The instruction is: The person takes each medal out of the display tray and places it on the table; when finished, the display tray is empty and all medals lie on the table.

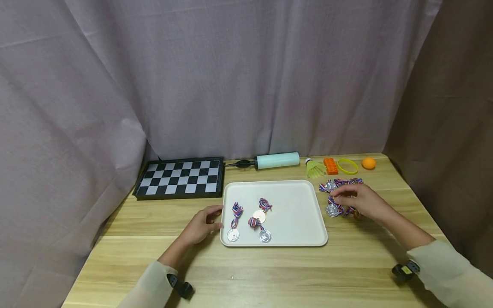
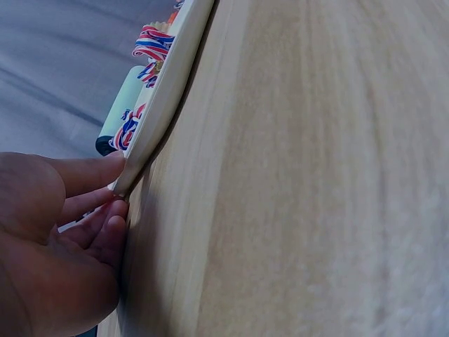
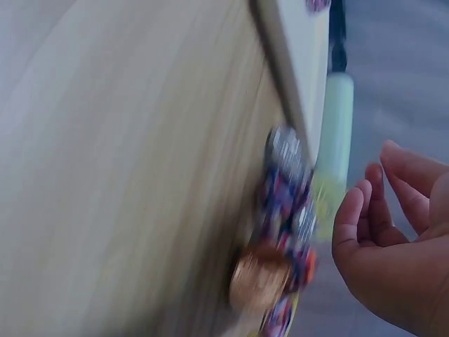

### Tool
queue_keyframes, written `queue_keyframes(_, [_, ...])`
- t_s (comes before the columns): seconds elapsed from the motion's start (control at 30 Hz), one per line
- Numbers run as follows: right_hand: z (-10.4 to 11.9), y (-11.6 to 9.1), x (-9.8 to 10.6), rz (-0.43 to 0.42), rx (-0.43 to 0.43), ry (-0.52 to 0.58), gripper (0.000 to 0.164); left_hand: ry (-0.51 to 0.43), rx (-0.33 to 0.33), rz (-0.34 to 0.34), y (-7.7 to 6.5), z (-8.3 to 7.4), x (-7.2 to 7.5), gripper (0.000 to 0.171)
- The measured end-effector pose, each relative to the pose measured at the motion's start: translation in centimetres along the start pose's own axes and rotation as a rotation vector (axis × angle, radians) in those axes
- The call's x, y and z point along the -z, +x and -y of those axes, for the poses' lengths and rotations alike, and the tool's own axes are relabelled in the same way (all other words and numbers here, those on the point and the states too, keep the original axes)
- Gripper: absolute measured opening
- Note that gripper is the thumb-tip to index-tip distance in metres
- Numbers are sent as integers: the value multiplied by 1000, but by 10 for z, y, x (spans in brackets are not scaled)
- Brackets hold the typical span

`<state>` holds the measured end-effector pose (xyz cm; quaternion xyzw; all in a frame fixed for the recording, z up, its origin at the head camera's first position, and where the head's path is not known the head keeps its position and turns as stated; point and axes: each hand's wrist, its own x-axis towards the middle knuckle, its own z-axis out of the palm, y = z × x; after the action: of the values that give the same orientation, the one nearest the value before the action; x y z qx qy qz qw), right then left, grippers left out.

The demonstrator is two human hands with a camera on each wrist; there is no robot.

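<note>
My left hand (image 1: 201,223) is at the left edge of a white tray (image 1: 296,214), thumb and fingertips against its rim, as the left wrist view also shows. In the tray lie a gold medal (image 1: 259,216) and two silver medals, one at the left (image 1: 233,235) and one nearer the middle (image 1: 265,235), each with a bundled striped ribbon. Off the tray's right side, my right hand (image 1: 362,200) hovers over a pile of ribboned medals (image 1: 332,210), partly hiding it. Nothing shows between its loosely bent fingers. A copper-coloured medal (image 3: 258,279) appears blurred in the right wrist view.
Behind the tray are a black-and-white checkered board (image 1: 181,177), a mint-green hand pump (image 1: 277,160), a yellow shuttlecock (image 1: 316,169), an orange toy brick (image 1: 330,166), a yellow ring (image 1: 347,172) and an orange ball (image 1: 368,163). Grey curtain (image 1: 246,77) hangs behind the wooden table (image 1: 269,278).
</note>
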<state>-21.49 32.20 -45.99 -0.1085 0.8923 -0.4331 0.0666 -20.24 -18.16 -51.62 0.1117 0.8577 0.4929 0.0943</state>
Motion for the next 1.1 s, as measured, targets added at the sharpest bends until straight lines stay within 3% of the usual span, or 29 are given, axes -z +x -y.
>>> queue_keyframes(0.37, [51,27,-86,194,65,266,36,-2,-12,1,0,1,0,56])
queue_keyframes(0.6, [72,38,-134,284,80,304,41,-2,-14,1,1,1,0,56])
queue_keyframes(0.73, [78,43,-150,265,70,256,39,-5,-7,5,1,1,0,56])
queue_keyframes(1.1, [86,58,-175,51,30,-32,27,1,-5,0,0,0,1,55])
